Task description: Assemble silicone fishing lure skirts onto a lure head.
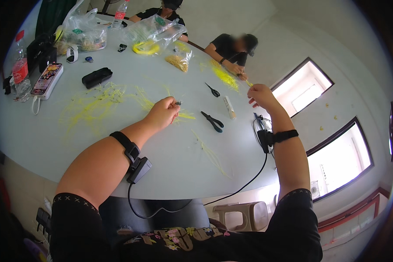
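Note:
My left hand (162, 112) is closed over the middle of the table, fingers pinched on a small dark-tipped piece (178, 103) whose kind I cannot make out. Thin yellow strands (187, 115) lie under and beside that hand. Out to the right, my right hand (261, 94) is raised with its fingers drawn together. Whatever it pinches is too fine to make out; a short yellow strand (249, 82) shows at its fingertips. Between the hands lie dark-handled pliers (212, 122), a smaller black-handled cutting tool (213, 91) and a slim pale packet (229, 108).
A heap of yellow strands (94, 102) and a black case (97, 77) lie left. Farther left are a phone (47, 80) and a bottle (21, 72). Clear plastic bags (158, 30) stand at the back. Two people sit across; one has hands (236, 70) near yellow strands (225, 76).

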{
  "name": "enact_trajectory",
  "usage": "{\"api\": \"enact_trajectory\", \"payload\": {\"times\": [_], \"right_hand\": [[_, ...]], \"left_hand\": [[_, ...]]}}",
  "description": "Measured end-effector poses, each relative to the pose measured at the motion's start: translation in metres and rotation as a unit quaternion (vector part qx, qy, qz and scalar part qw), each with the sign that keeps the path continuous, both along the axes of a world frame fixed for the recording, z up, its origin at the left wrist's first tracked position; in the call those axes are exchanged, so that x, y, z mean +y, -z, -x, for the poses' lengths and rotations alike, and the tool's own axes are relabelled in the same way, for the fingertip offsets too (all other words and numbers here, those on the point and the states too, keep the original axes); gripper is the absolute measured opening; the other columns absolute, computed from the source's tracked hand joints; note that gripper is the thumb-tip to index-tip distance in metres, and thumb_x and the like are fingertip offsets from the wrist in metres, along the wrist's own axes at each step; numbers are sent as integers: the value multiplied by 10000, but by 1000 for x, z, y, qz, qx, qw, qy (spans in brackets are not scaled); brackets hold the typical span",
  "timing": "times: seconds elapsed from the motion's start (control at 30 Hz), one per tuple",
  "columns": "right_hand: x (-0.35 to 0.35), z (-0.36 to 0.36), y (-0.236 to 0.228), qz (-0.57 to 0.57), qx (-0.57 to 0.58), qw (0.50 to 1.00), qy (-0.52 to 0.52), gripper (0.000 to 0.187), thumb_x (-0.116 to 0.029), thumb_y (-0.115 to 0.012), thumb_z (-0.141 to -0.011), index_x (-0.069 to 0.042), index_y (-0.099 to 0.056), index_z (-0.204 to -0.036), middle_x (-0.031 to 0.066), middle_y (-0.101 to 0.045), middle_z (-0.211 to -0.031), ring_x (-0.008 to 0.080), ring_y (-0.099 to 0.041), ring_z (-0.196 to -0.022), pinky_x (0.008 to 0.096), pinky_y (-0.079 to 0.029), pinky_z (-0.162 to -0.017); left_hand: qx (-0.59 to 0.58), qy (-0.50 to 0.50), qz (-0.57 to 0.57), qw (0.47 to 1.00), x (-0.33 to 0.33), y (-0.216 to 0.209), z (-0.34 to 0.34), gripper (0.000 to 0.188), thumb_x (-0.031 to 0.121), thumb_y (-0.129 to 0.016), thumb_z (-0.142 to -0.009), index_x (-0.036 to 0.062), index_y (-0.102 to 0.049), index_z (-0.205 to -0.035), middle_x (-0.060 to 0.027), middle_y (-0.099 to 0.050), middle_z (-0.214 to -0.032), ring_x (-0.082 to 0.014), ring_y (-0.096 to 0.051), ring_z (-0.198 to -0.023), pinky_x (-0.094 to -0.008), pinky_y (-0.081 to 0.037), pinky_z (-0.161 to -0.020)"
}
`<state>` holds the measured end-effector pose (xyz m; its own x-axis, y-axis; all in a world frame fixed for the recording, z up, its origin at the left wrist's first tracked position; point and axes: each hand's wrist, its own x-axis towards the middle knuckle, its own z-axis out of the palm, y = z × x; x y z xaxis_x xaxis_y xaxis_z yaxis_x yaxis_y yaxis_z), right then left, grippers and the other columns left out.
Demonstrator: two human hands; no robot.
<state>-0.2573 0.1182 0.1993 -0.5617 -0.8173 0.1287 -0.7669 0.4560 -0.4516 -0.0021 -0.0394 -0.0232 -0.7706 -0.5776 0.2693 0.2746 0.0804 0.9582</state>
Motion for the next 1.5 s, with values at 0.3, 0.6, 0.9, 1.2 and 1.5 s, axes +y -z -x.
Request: {"api": "enact_trajectory", "payload": {"times": [0.3,0.6,0.9,1.2,1.5], "right_hand": [[23,-94,16,-85,-154,982,-64,121,-151,-610,-846,-38,-614,-804,56,-631,-791,149,-643,-709,284,-503,-596],[17,-145,32,-103,-330,923,-170,155,-170,-611,-835,-18,-642,-833,74,-626,-795,155,-626,-669,276,-480,-559],[12,-129,106,222,-152,960,-75,160,-154,-561,-921,-14,-632,-957,65,-629,-859,150,-623,-746,295,-504,-644],[13,-134,133,181,-485,852,-81,278,-202,-554,-956,3,-632,-1125,61,-646,-1002,170,-595,-944,314,-460,-854],[7,-118,145,267,-504,812,-125,267,-194,-547,-959,27,-625,-1086,85,-646,-994,197,-607,-951,339,-474,-856]], "left_hand": [[111,-186,420,881,35,-33,-22,120,63,-640,-839,20,-556,-912,-112,-527,-1020,-325,-514,-998,-393,-433,-879],[126,-146,485,853,44,-42,-25,147,58,-672,-810,46,-575,-920,-106,-565,-1021,-302,-548,-982,-385,-454,-857],[27,319,-141,937,40,-25,-12,131,208,-584,-962,78,-573,-969,-23,-605,-889,-134,-599,-848,-296,-460,-784],[13,372,-190,908,46,-25,-15,113,185,-544,-979,76,-565,-956,-30,-591,-938,-158,-601,-882,-308,-471,-830],[43,298,-184,935,47,-19,-5,317,342,-608,-945,80,-571,-1121,-6,-584,-1034,-151,-551,-1032,-354,-438,-911]]}}
